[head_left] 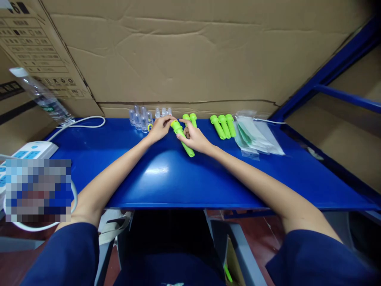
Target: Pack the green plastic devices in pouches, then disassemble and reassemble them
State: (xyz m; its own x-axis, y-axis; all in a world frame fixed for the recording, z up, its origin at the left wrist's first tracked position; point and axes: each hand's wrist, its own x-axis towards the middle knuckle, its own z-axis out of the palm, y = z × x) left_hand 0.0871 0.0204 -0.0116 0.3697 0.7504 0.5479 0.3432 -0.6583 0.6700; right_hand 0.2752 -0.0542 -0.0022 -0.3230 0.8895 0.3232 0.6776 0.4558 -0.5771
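A lime-green flashlight-shaped tube [187, 147] lies slanted above the blue table, its wider head toward the back left. My right hand [193, 136] is wrapped round its upper part. The fingertips of my left hand [160, 128] pinch at the yellow rim of its head. Behind my right hand, two more green tubes [193, 118] lie partly hidden. Three green tubes [224, 126] rest side by side to the right. Several clear plastic caps [139, 118] stand left of my left hand, with a yellow ring [150, 127] beside them. Smaller clear pieces [163, 113] stand just behind that hand.
Plastic bags with pale green contents [258, 137] lie at the right. A water bottle [47, 99] leans at the back left, near a white power strip [34, 153] and its cable. Cardboard [190, 55] walls the back; a blue metal frame [342, 95] stands right.
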